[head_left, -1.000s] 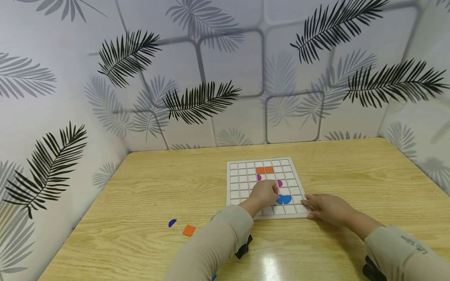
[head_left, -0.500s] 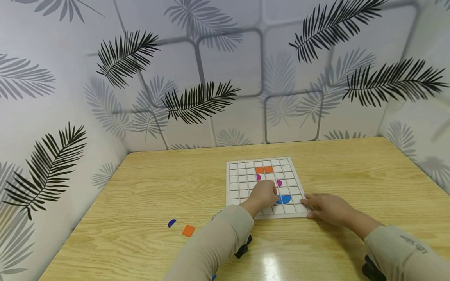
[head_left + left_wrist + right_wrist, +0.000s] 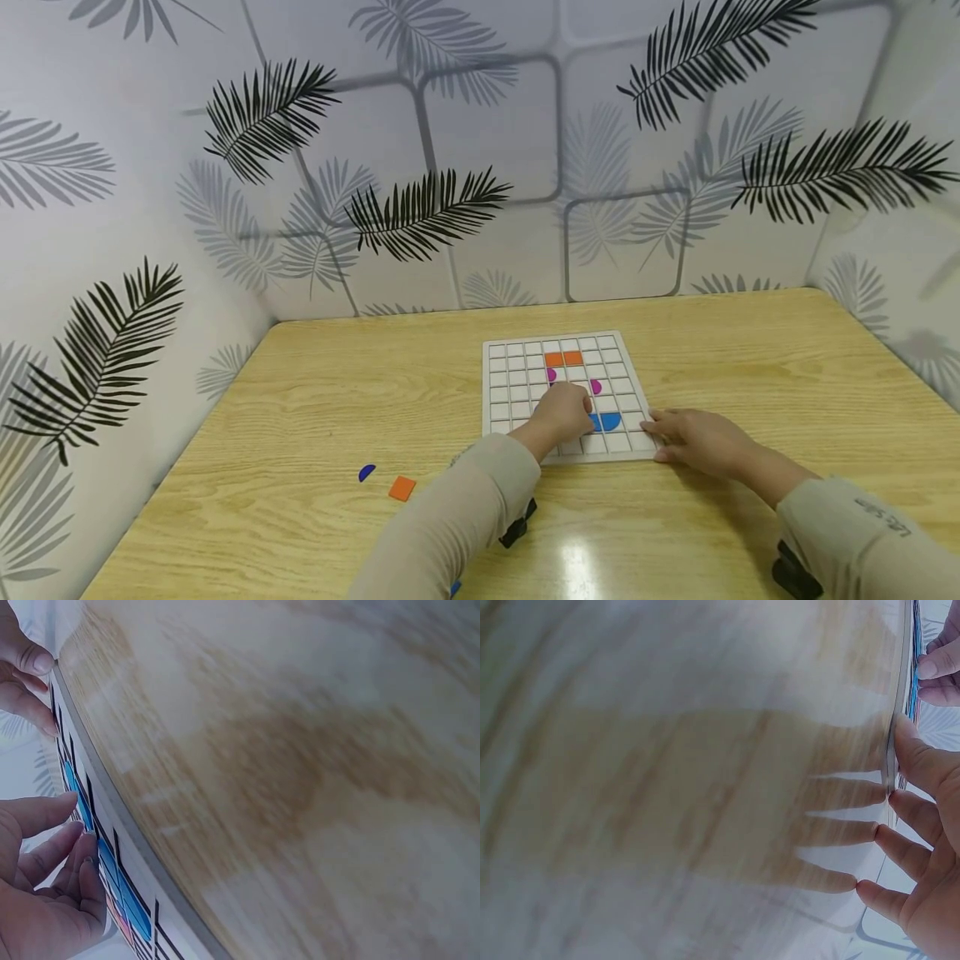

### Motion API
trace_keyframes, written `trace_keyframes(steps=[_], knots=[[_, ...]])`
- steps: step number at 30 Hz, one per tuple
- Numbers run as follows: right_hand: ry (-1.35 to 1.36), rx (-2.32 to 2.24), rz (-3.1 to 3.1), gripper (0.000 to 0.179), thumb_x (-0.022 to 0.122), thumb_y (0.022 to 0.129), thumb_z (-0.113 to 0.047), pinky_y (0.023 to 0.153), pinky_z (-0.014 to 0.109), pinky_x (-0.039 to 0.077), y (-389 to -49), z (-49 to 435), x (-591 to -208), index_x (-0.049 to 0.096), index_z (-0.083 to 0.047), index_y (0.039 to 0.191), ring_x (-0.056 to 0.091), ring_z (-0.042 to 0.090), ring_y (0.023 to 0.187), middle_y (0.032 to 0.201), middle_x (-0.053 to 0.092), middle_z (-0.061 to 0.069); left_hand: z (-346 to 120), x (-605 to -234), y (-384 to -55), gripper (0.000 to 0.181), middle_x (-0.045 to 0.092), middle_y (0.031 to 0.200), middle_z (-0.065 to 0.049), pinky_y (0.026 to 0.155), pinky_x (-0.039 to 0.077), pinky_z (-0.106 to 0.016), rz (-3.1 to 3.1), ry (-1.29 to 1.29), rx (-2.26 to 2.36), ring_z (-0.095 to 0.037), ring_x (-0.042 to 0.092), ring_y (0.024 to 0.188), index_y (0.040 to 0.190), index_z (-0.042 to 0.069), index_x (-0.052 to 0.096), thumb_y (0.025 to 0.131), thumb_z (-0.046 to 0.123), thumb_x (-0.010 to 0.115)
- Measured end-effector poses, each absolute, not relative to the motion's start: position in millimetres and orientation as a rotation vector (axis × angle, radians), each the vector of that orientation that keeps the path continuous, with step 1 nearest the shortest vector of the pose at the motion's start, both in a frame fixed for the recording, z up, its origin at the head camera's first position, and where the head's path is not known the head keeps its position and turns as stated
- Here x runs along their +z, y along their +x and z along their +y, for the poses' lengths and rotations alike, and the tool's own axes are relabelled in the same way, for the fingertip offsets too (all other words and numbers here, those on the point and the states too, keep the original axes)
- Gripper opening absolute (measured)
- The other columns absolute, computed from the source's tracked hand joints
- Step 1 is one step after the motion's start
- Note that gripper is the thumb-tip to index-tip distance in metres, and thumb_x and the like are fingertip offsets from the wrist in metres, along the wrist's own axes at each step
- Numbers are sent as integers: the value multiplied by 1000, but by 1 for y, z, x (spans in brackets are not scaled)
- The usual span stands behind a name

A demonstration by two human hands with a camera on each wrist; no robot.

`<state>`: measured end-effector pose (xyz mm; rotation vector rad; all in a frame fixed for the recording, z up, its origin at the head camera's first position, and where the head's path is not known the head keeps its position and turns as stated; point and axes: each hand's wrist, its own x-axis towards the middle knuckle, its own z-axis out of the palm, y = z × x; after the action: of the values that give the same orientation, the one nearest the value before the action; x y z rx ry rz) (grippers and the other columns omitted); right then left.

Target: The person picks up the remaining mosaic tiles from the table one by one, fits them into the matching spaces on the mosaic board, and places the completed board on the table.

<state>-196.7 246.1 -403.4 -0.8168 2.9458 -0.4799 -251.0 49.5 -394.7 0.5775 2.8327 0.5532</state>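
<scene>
A white grid board (image 3: 498, 396) lies on the wooden table. My left hand (image 3: 561, 414) reaches over its lower middle, fingers curled down. Thumb and fingertips pinch a small blue piece (image 3: 596, 422) at the board's surface, beside a blue half-disc (image 3: 611, 422). Another blue piece (image 3: 124, 892), hidden by the hand in the head view, shows in the left wrist view. My right hand (image 3: 708, 443) rests at the board's front right corner, fingers extended and spread, with thumb and index at the edge. Two orange squares (image 3: 564, 358) and two magenta half-discs (image 3: 596, 387) sit farther up the grid.
Left of the board, a dark blue half-disc (image 3: 367, 472) and a loose orange square (image 3: 402, 488) lie on the table (image 3: 360, 400). A bit of a blue piece (image 3: 455, 588) shows beside the left sleeve. A leaf-patterned wall (image 3: 495, 242) rises behind the table.
The blue piece at my left fingertips has shifted slightly left and now lines up with the blue half-disc, where its rounded edge stood out before. My right hand stays at the corner.
</scene>
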Motion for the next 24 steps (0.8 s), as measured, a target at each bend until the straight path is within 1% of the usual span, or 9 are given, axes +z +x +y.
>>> trace_keyframes(steps=[5,10,16,24], knots=[[-810,-471,2947,42,60,79,-28,82,49,35,-197,246,-403,57,-3,112,43,39,107,119,48,20,49,-395,-251,9,57,76,5,67,40,-19,2829,602,535,-8,49,74,82,9,64,74,12,66],[-804,-476,2943,42,60,79,-29,83,49,35,-197,246,-402,57,-3,112,42,39,108,119,47,20,47,-392,-250,15,59,84,3,73,39,-19,2829,645,531,-10,50,82,88,8,64,74,12,66],[-815,-478,2950,42,60,79,-28,83,50,35,-197,245,-402,57,-3,112,42,40,107,119,47,21,40,-385,-251,19,60,90,0,70,41,-20,2814,678,598,-12,52,81,92,6,62,74,13,66],[-812,-493,2942,42,60,79,-28,83,50,34,-196,245,-402,57,-2,112,42,40,107,118,47,21,22,-372,-245,21,53,85,1,68,41,-23,2707,641,788,-12,48,79,96,7,59,77,15,65]])
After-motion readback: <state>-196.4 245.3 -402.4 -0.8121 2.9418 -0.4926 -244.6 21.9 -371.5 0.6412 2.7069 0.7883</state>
